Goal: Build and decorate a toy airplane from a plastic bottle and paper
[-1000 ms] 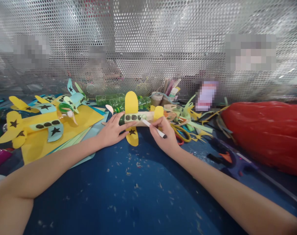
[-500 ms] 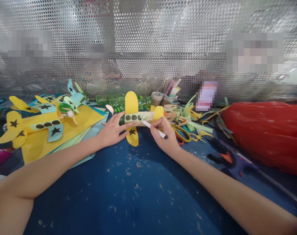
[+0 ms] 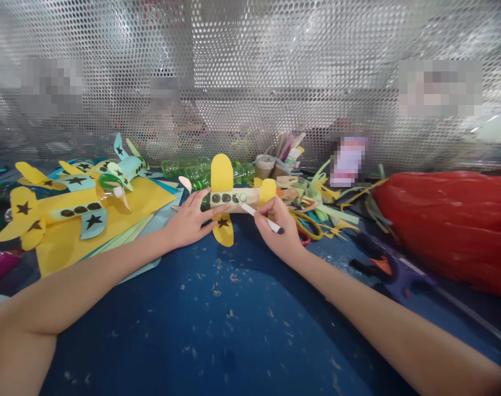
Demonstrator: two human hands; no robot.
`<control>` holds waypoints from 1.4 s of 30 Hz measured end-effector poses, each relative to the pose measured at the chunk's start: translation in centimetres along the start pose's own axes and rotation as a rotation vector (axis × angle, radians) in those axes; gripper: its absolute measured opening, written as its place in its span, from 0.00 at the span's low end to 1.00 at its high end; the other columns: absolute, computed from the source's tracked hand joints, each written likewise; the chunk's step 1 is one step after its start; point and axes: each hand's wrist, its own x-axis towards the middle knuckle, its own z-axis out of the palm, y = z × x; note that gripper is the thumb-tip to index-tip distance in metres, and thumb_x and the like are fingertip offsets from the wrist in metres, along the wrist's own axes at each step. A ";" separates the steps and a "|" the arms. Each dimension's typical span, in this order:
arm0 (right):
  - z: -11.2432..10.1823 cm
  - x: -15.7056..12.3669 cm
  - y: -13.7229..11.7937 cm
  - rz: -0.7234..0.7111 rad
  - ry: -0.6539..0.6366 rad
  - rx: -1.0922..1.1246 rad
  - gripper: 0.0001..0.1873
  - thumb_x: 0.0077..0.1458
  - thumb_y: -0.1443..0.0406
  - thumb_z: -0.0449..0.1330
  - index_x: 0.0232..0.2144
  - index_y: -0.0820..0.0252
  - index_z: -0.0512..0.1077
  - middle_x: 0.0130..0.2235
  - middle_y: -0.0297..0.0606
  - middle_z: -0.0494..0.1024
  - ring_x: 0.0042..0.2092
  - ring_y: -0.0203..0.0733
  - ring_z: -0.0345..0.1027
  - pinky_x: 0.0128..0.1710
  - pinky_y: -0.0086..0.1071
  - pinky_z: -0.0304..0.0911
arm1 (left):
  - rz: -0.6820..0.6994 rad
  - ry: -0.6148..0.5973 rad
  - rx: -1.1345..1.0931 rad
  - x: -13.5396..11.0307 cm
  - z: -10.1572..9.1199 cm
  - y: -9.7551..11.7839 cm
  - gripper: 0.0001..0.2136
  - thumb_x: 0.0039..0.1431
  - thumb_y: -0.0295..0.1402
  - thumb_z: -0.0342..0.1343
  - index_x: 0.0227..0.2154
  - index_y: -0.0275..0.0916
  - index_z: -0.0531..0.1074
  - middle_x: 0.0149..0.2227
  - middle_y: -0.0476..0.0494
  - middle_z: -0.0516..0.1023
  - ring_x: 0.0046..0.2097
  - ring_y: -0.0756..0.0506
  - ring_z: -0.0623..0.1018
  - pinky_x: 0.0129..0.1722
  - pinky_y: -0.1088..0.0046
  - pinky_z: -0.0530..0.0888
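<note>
My right grip [image 3: 282, 236] pinches the marker [image 3: 249, 210], its tip nudged rightward from the part-filled third circle [image 3: 236, 198]; my left grip [image 3: 188, 221] spreads over the toy plane [image 3: 251, 196] on the bench [image 3: 234, 330]. Filling looks unfinished.

Head camera: set above near side of blue tabletop [image 3: 171, 341], facing forward and down; left hand [image 3: 189, 221] and right hand [image 3: 281, 230] mid-frame, perforated metal screen [image 3: 250, 49] across top.

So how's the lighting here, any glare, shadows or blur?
In the head view, the metal mesh shows bright glare and the background behind it blurs; a shadow lies beside the right forearm on the blue table; some patches are pixelated.
</note>
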 end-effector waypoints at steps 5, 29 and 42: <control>0.0 0.1 0.0 0.034 0.013 -0.002 0.06 0.54 0.67 0.56 0.28 0.55 0.61 0.25 0.31 0.66 0.28 0.37 0.61 0.29 0.34 0.55 | 0.005 0.007 0.008 0.0 0.1 -0.1 0.22 0.66 0.38 0.49 0.62 0.57 0.58 0.65 0.43 0.47 0.64 0.32 0.55 0.60 0.45 0.60; -0.2 0.1 -0.5 0.043 -0.020 -0.007 0.06 0.56 0.66 0.56 0.29 0.55 0.62 0.27 0.32 0.68 0.29 0.38 0.63 0.30 0.33 0.57 | 0.026 0.025 0.010 0.0 0.3 -0.3 0.21 0.66 0.38 0.48 0.61 0.55 0.59 0.64 0.41 0.50 0.63 0.32 0.56 0.59 0.46 0.61; -0.2 0.2 -0.4 0.029 -0.058 -0.010 0.05 0.57 0.64 0.56 0.31 0.55 0.63 0.30 0.34 0.71 0.32 0.39 0.65 0.33 0.35 0.59 | 0.034 0.018 0.031 0.0 0.1 -0.2 0.21 0.66 0.37 0.48 0.61 0.53 0.61 0.63 0.38 0.49 0.62 0.31 0.57 0.59 0.46 0.61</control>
